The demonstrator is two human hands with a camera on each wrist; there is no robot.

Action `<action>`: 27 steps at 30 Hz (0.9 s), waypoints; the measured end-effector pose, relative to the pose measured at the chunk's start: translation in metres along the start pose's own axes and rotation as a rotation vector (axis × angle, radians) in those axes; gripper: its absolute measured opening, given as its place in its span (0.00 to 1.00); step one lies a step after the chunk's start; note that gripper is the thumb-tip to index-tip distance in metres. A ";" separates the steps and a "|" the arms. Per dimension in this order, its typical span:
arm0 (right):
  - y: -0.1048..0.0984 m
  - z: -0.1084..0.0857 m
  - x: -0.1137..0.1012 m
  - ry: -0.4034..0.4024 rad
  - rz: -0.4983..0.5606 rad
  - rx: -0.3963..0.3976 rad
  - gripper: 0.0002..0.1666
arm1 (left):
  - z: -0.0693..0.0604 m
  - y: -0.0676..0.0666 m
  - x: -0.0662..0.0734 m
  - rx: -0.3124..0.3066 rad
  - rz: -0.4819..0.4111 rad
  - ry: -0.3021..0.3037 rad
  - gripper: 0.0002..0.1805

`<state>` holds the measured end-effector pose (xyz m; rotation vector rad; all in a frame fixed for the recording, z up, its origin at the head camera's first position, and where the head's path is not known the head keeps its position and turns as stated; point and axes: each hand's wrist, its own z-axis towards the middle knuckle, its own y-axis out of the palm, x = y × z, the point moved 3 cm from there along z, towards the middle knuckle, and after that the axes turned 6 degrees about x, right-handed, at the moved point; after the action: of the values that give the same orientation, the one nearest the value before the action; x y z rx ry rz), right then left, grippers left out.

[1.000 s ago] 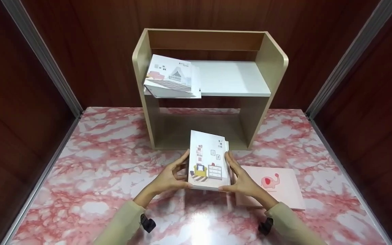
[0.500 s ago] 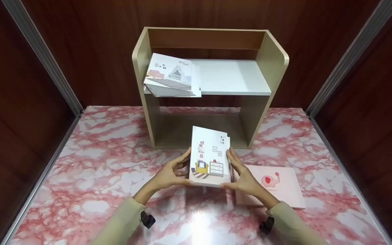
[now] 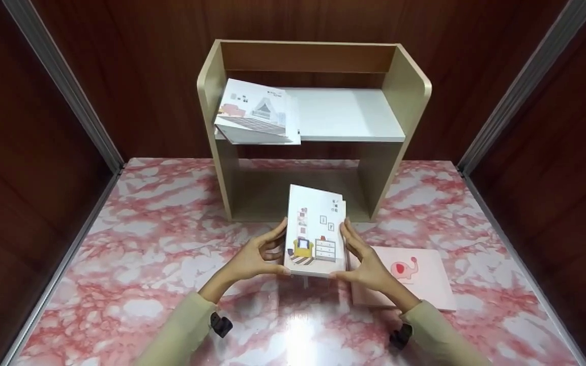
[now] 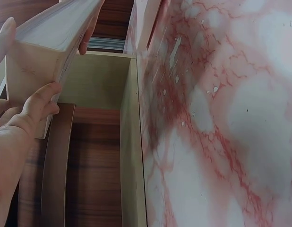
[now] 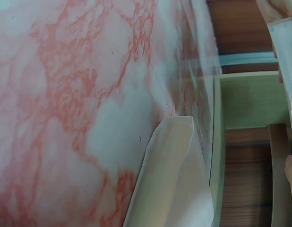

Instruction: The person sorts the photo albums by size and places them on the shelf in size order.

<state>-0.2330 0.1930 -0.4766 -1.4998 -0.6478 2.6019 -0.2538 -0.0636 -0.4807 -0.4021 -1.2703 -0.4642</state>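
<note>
White book (image 3: 313, 231) sits at centre of the head frame, a little below the middle, its top edge sloping down to the right. Cover art: yellow armchair, chest of drawers, small wall frames. A second pale edge shows just behind its right side; one volume or several, cannot tell. Left hand (image 3: 250, 259) pinches the left side, thumb at the lower left corner, fingers along the edge. Right hand (image 3: 369, 267) mirrors it at the lower right, thumb near the bottom corner, fingers up the side. Both grips closed on the book, none spread. Left wrist view: book enters at upper left, apart from the tabletop (image 3: 155, 254), which is red-and-white marbled. Right wrist view: book cut off at the right edge. Behind it, upper middle of the head frame, a wooden shelf unit (image 3: 412, 89); the book hides part of its lower compartment. Upper board (image 3: 349, 114) is white. At its left end, white picture books (image 3: 255, 109) with a grey tent on the cover, tilted, reaching the front edge. Pink book (image 3: 422, 287) with a red elephant lies flat at lower right, partly hidden by the right hand and forearm. Pale sleeves (image 3: 178, 325), dark wrist devices (image 3: 221, 324) at the bottom.
</note>
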 end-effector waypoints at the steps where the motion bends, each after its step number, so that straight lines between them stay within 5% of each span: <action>1: 0.000 0.000 0.000 -0.007 0.002 0.003 0.62 | 0.000 0.000 0.000 0.000 -0.001 0.001 0.56; 27: -0.008 0.002 -0.002 -0.109 0.040 0.027 0.60 | 0.008 0.001 0.008 -0.046 0.001 0.036 0.55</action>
<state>-0.2344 0.1994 -0.4708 -1.3854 -0.5957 2.7270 -0.2576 -0.0593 -0.4711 -0.4309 -1.2262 -0.4985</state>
